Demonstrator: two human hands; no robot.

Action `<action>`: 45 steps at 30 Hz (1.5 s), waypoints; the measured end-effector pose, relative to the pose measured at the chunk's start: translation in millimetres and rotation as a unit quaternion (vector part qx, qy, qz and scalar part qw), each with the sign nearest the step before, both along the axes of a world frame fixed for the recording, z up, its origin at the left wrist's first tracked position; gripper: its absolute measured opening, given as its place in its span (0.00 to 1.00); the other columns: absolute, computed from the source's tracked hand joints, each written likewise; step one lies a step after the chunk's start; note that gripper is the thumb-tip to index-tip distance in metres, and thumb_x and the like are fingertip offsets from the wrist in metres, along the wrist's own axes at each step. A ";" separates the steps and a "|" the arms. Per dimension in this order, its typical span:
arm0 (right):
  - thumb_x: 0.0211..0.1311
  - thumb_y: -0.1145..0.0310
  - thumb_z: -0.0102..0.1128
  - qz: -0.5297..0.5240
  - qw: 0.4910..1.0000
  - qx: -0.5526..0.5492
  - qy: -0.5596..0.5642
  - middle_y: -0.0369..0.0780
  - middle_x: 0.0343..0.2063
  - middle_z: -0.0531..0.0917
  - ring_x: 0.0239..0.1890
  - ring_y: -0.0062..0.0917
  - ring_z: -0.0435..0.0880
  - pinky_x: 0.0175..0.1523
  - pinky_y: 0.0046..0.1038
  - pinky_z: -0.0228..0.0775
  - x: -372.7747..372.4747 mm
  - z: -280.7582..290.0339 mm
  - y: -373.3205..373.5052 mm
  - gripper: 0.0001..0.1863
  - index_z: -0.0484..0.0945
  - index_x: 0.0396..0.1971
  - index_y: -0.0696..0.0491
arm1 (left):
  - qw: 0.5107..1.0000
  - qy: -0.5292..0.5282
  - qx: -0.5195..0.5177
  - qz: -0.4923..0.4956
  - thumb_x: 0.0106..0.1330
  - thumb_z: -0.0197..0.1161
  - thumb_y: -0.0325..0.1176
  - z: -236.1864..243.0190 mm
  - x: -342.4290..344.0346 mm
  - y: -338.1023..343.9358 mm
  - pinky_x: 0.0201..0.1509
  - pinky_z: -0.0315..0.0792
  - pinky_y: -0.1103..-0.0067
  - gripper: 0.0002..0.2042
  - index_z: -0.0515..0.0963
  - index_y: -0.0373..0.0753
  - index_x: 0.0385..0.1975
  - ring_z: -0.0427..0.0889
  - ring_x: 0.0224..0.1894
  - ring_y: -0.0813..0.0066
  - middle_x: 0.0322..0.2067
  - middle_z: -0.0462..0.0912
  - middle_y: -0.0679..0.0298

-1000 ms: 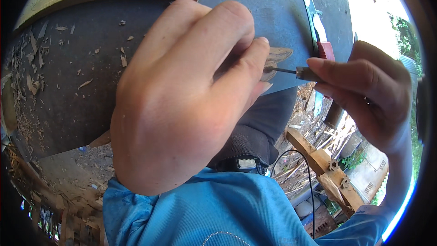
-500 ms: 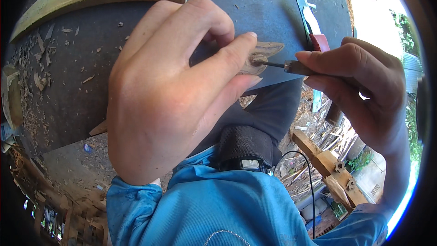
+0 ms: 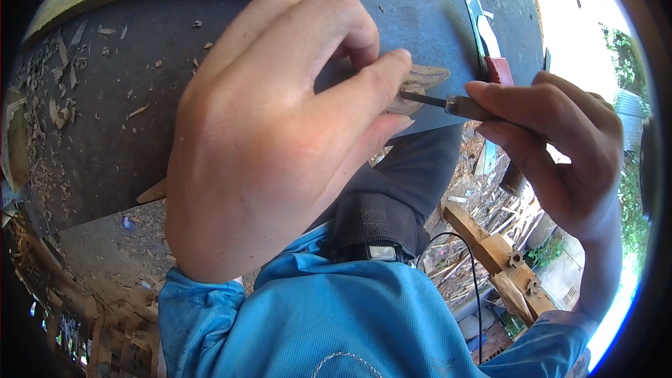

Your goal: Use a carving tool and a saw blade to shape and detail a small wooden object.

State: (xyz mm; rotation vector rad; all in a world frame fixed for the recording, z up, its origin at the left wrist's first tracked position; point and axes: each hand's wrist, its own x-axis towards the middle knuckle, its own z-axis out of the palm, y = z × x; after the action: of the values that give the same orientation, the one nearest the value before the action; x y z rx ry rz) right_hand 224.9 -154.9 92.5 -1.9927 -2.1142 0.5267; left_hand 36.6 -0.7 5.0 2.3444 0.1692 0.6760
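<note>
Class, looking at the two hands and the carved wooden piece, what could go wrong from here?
The slim carving tool might slip and jab the left hand, whose thumb is close to its tip. Too much force could chip the carved wooden piece, whose narrow end projects unsupported by fingers.

Small carved piece of brown wood, pointed end directed to the right, other end hidden behind the left hand, close to the table's edge, thin tool, dark metal shaft, brownish handle, slightly slanted, its tip at the wood's rounded raised part.
</note>
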 end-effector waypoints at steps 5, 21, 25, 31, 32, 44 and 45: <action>0.56 0.75 0.73 0.093 0.992 -0.005 -0.084 0.35 0.22 0.78 0.19 0.19 0.74 0.22 0.24 0.61 3.5 16.0 -0.4 0.20 0.85 0.51 0.55 | 1.000 -0.006 -0.002 0.002 0.34 0.79 0.28 -0.2 0.1 -0.5 0.38 0.74 0.75 0.26 0.90 0.37 0.42 0.78 0.36 0.68 0.35 0.80 0.64; 0.55 0.76 0.74 0.053 0.993 -0.031 -0.103 0.35 0.20 0.76 0.18 0.17 0.72 0.20 0.23 0.58 -9.8 21.6 6.6 0.23 0.84 0.53 0.56 | 0.999 -0.031 -0.026 -0.026 0.32 0.78 0.25 -3.4 7.1 2.4 0.37 0.75 0.74 0.25 0.87 0.30 0.38 0.79 0.36 0.63 0.35 0.81 0.59; 0.56 0.81 0.71 -0.001 0.995 -0.091 -0.027 0.37 0.22 0.81 0.18 0.18 0.77 0.20 0.23 0.63 -6.4 21.7 14.6 0.18 0.84 0.49 0.59 | 0.999 -0.018 -0.038 -0.027 0.32 0.78 0.25 -2.3 6.3 2.8 0.37 0.76 0.73 0.25 0.87 0.30 0.39 0.79 0.36 0.63 0.34 0.80 0.58; 0.56 0.80 0.71 -0.011 0.997 -0.074 -0.013 0.38 0.24 0.82 0.19 0.19 0.78 0.21 0.23 0.63 -4.6 18.6 9.1 0.18 0.84 0.49 0.58 | 0.999 -0.008 -0.023 -0.035 0.32 0.78 0.26 -0.8 7.8 4.6 0.38 0.75 0.73 0.27 0.88 0.31 0.40 0.79 0.37 0.64 0.35 0.81 0.59; 0.57 0.80 0.71 -0.009 0.998 -0.069 -0.007 0.38 0.24 0.83 0.19 0.19 0.78 0.21 0.23 0.63 -4.1 16.2 10.3 0.18 0.84 0.49 0.58 | 0.999 -0.004 -0.022 -0.033 0.32 0.78 0.26 -0.2 6.2 5.1 0.38 0.75 0.73 0.27 0.88 0.31 0.40 0.79 0.37 0.64 0.35 0.81 0.59; 0.57 0.74 0.73 0.056 0.996 -0.038 -0.057 0.35 0.19 0.79 0.16 0.17 0.72 0.19 0.23 0.55 -4.6 18.9 7.3 0.21 0.83 0.53 0.57 | 0.998 0.017 -0.001 -0.058 0.32 0.79 0.27 0.4 3.7 10.4 0.38 0.74 0.75 0.28 0.88 0.33 0.42 0.78 0.36 0.67 0.36 0.81 0.61; 0.57 0.74 0.73 0.055 0.996 -0.038 -0.057 0.35 0.19 0.79 0.16 0.17 0.72 0.19 0.23 0.55 -5.1 16.8 6.2 0.21 0.83 0.53 0.57 | 0.999 0.016 0.001 -0.047 0.32 0.79 0.27 -0.9 2.7 8.5 0.38 0.74 0.75 0.28 0.88 0.33 0.42 0.78 0.36 0.67 0.36 0.81 0.61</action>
State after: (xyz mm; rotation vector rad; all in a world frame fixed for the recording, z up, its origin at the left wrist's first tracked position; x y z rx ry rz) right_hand 219.8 -148.7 109.3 -2.0001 -2.3159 0.5314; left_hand 39.3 7.8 4.1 2.3489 0.0707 0.5938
